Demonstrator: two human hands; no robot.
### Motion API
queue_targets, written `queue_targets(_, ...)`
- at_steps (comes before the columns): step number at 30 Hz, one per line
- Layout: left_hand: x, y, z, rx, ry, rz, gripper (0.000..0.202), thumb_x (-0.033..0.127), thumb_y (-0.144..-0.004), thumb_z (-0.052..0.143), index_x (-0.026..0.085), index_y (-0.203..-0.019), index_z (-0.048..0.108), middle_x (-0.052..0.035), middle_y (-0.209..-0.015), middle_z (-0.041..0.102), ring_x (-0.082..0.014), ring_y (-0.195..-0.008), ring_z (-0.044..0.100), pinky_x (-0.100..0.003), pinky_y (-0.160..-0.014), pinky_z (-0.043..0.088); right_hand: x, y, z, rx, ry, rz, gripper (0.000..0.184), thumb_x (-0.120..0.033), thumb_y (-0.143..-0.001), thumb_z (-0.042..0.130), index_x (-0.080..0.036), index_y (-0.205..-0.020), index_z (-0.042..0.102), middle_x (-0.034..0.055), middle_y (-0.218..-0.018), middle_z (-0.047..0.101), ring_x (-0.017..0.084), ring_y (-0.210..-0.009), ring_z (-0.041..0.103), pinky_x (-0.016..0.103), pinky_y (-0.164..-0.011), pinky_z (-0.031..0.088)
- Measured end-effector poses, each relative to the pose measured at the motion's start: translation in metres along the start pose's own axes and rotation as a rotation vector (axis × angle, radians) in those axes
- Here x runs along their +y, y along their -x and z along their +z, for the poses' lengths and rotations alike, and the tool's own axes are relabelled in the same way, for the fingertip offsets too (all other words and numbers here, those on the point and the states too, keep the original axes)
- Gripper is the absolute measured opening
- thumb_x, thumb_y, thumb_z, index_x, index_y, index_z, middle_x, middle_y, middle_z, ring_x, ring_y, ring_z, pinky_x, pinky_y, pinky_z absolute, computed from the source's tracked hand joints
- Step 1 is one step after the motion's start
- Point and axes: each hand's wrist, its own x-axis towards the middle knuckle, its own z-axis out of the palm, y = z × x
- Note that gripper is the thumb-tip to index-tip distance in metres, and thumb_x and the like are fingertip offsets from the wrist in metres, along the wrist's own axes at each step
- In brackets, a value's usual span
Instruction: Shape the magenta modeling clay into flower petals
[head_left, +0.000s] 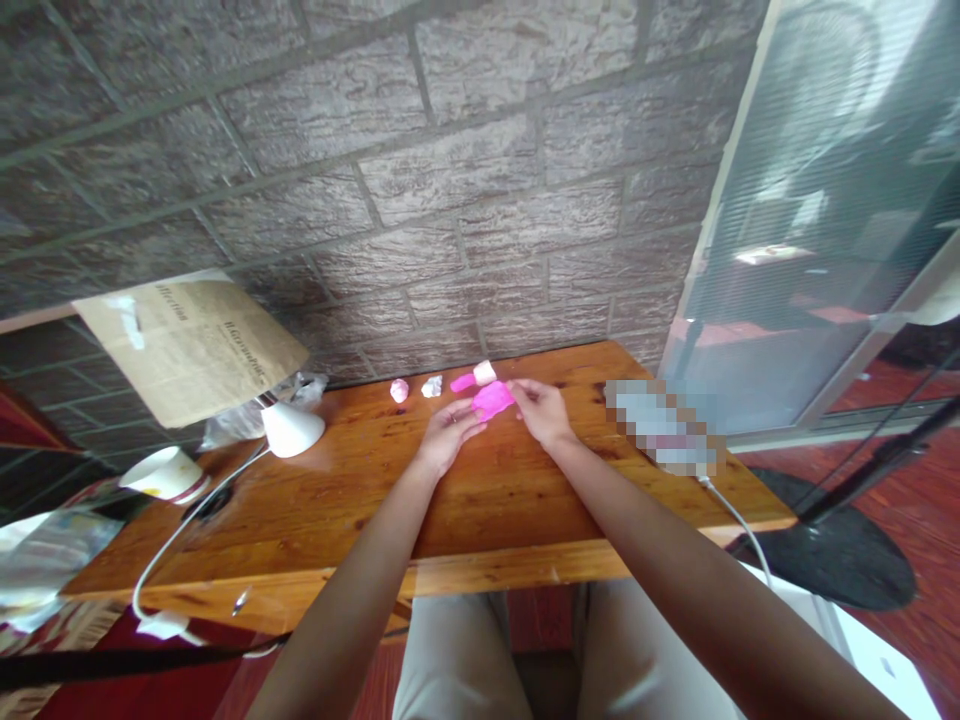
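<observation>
Over the middle of the wooden table, a bright pink sheet (493,400), perhaps thin paper, is stretched between both hands. My left hand (450,432) grips its left edge with fingers closed. At the upper right corner, the thumb and fingers of my right hand (541,408) pinch it. Just behind the sheet lie a pink strip (463,383) and a short pale roll (485,372), partly covered by the sheet. Left of them are a crumpled white and grey ball (432,386) and a crumpled pink and white ball (399,390).
A white lamp (294,430) with a brown paper shade (195,340) stands at the left. Near it are a paper cup (166,474) and a power cord. A blurred-out object (664,425) with a white cable lies at the right. A stone-patterned wall (465,200) backs the table (510,500).
</observation>
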Motion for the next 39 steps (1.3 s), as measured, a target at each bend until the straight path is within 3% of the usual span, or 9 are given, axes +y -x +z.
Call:
queue_targets(5,0.002,0.003,0.004,-0.037,-0.009,-0.002,0.049,0.028,-0.053,0.097,0.015,-0.096,0.077,-0.0079,-0.103,0.076,-0.0187,-0.093,0.071,-0.031,-0.085,0.058,0.000,-0.001,-0.003,-0.002,-0.015,0.010,0.031,-0.043,-0.084,0.063,-0.017,-0.097,0.075,0.0031,-0.080,0.075,0.010,-0.052,0.059,0.024,-0.054,0.049)
queue_targets(9,0.000,0.002,0.005,-0.047,-0.066,0.020,0.051,0.042,-0.060,0.093,0.018,-0.102,0.077,-0.0076,-0.104,0.076,-0.0172,-0.089,0.071,-0.027,-0.079,0.056,-0.005,0.003,0.001,-0.122,-0.060,-0.004,0.030,-0.043,-0.079,0.069,-0.017,-0.092,0.077,0.0026,-0.079,0.075,0.011,-0.057,0.060,0.024,-0.057,0.049)
queue_targets(13,-0.003,0.002,0.004,-0.065,-0.142,0.039,0.049,0.042,-0.057,0.094,0.014,-0.094,0.079,-0.0077,-0.092,0.077,-0.0160,-0.077,0.069,-0.025,-0.073,0.052,-0.013,0.009,0.004,-0.229,-0.095,0.008,0.037,-0.048,-0.071,0.076,-0.016,-0.088,0.077,0.0010,-0.071,0.072,0.010,-0.055,0.056,0.024,-0.057,0.047)
queue_targets(19,-0.003,0.002,0.002,-0.051,-0.208,0.100,0.043,0.042,-0.059,0.093,0.013,-0.088,0.079,-0.0041,-0.085,0.077,-0.0153,-0.076,0.067,-0.026,-0.076,0.050,-0.020,0.011,-0.001,-0.267,-0.112,0.092,0.049,-0.061,-0.076,0.067,-0.013,-0.069,0.070,-0.0004,-0.055,0.061,0.009,-0.054,0.053,0.021,-0.052,0.039)
queue_targets(28,-0.002,0.004,0.005,-0.060,-0.249,0.147,0.041,0.043,-0.060,0.092,0.013,-0.084,0.078,-0.0030,-0.081,0.075,-0.0146,-0.072,0.065,-0.025,-0.072,0.049,-0.019,0.010,-0.001,-0.285,-0.104,0.233,0.041,-0.053,-0.082,0.069,-0.013,-0.071,0.069,0.0025,-0.057,0.064,0.008,-0.050,0.055,0.018,-0.045,0.033)
queue_targets(39,-0.005,0.001,0.002,-0.049,-0.243,0.123,0.047,0.049,-0.063,0.089,0.012,-0.090,0.079,-0.0066,-0.086,0.077,-0.0172,-0.075,0.068,-0.027,-0.073,0.051,-0.021,0.011,-0.001,-0.372,-0.149,0.067,0.043,-0.055,-0.065,0.080,-0.013,-0.072,0.073,-0.0010,-0.059,0.063,0.008,-0.055,0.051,0.023,-0.057,0.041)
